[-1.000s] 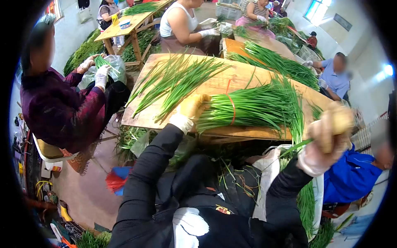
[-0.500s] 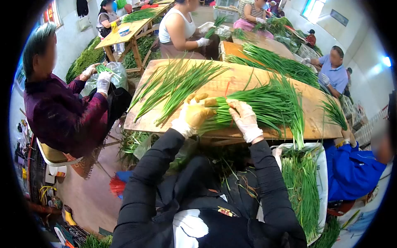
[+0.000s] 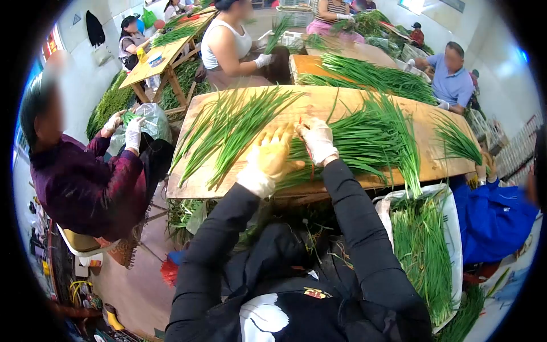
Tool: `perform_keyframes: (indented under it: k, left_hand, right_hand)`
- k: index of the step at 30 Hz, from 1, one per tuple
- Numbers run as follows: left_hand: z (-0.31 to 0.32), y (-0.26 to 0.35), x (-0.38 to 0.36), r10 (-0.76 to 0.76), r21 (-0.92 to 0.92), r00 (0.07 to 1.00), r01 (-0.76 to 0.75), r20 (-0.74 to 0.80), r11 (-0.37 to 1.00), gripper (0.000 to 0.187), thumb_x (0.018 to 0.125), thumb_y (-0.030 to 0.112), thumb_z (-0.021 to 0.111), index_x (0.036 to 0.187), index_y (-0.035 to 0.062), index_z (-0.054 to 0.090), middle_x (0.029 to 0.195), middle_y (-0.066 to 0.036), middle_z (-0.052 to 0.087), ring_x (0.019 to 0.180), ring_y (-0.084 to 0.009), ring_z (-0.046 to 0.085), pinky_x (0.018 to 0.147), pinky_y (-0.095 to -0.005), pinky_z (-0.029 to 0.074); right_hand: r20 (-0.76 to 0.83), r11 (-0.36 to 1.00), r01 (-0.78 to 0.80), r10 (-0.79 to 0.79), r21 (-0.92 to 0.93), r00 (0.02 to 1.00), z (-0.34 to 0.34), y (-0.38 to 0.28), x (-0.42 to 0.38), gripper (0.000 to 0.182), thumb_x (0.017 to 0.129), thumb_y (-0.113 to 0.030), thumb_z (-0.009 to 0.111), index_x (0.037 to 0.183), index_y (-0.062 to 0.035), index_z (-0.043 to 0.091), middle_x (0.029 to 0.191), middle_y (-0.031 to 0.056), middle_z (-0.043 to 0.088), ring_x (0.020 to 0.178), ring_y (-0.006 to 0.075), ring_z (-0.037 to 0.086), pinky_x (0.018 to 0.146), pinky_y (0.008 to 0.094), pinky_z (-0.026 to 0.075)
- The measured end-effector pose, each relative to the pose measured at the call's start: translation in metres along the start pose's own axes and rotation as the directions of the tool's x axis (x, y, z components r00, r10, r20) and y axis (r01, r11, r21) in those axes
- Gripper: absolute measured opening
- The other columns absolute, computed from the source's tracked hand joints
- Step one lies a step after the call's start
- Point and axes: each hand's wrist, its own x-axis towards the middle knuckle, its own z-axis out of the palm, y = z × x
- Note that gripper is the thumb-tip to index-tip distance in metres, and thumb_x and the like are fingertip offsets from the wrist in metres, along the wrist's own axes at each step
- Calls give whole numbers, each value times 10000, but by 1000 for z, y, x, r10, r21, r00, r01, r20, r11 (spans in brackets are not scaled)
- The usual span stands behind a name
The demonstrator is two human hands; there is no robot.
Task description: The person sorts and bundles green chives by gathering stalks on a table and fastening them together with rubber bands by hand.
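Note:
A bundle of long green stalks (image 3: 364, 139) lies on the wooden table (image 3: 188, 179), its near-left end at my hands. My left hand (image 3: 269, 153), in a yellowed glove, rests at that end with its fingers spread. Pinched in the fingers of my right hand (image 3: 315, 138), in a white glove, is a thin red tie that runs down by the bundle. Whether the tie goes fully round the stalks is hidden. Looser stalks (image 3: 233, 128) spread over the table's left part.
A white crate (image 3: 454, 251) of green stalks stands right of my lap. A person in purple (image 3: 85, 188) sits at the left, one in blue (image 3: 493, 222) at the right. Others sit beyond the table. A small bunch (image 3: 458, 142) lies near the right edge.
My left hand's fingers have spread apart. My right hand has moved left and up with the red tie. The whole view has shifted slightly.

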Motion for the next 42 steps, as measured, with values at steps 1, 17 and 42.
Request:
perform_keyframes:
  k: [1, 17, 42]
  left_hand:
    - [6, 4, 0, -24, 127, 988, 5, 152, 992, 837, 737, 565, 530, 1318, 32, 249, 1320, -136, 376, 1220, -270, 354, 1001, -385, 262]
    - [44, 25, 25, -359, -658, 930, 321, 82, 681, 205, 704, 174, 652, 848, 28, 650, 737, -169, 632, 722, -289, 617, 687, -338, 460]
    - [78, 34, -11, -157, 348, 982, 110, 108, 931, 716, 645, 446, 571, 1243, 90, 401, 1322, -166, 343, 1218, -312, 318, 1028, -419, 187]
  right_hand:
    - [-38, 972, 73, -66, 222, 997, -5, 2, -3, 328, 769, -372, 609, 766, -46, 641, 744, 150, 621, 685, 284, 593, 630, 343, 463]
    - [-392, 655, 432, -219, 620, 894, -25, 17, -50, 79, 727, -115, 680, 747, -49, 641, 729, 47, 611, 755, 173, 535, 710, 300, 424]
    - [65, 56, -71, 97, 996, 993, -37, -24, -87, 142, 844, -223, 579, 780, -97, 591, 650, -23, 598, 524, 43, 487, 461, 166, 357]
